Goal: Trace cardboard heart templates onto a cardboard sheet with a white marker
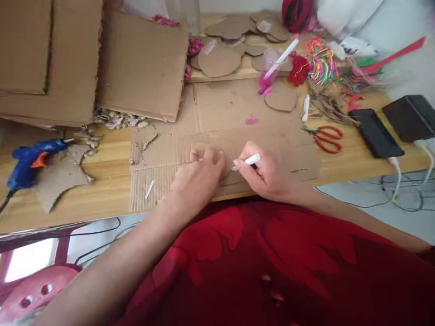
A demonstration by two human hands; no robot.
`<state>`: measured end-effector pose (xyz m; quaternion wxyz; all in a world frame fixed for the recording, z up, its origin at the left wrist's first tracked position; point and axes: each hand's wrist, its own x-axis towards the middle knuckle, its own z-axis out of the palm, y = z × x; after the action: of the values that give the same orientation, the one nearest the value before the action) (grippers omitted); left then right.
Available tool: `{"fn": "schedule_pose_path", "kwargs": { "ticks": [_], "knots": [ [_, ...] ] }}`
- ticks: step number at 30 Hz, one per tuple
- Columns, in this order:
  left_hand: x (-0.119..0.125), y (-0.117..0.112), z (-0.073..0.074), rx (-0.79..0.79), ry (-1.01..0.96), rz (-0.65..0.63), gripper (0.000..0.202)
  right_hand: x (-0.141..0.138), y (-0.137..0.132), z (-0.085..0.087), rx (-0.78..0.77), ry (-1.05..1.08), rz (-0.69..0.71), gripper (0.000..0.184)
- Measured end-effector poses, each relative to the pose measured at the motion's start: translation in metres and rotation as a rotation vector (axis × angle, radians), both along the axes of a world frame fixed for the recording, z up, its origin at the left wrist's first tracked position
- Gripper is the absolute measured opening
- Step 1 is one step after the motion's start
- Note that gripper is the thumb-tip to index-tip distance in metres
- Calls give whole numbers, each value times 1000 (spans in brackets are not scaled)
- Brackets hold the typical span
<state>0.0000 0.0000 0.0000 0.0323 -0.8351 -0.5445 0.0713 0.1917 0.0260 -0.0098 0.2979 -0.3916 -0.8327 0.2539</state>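
pen (252, 160): white | cardboard sheet (217, 108): brown, ribbed stripes | scissor handles (316, 132): orange-red | yarn (321, 62): multicoloured

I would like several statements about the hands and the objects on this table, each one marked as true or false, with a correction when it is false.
1. The right hand holds a white pen. True.
2. The left hand grips the scissors. False: it rests on cardboard, and the scissors lie on the table beyond the right hand.
3. A blue glue gun lies toward the left end of the table. True.
4. The multicoloured threads lie to the left of the glue gun. False: they lie far to its right, toward the back of the table.
5. The scissors have orange-red handles. True.
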Motion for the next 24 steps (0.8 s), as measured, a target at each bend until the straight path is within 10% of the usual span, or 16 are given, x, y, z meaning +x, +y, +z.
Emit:
{"fn": "schedule_pose_path", "kwargs": {
  "ticks": [24],
  "knots": [
    [-1, -3, -3, -15, 28, 7, 48, 4, 8, -3, -21, -14, 50, 19]
  ]
}}
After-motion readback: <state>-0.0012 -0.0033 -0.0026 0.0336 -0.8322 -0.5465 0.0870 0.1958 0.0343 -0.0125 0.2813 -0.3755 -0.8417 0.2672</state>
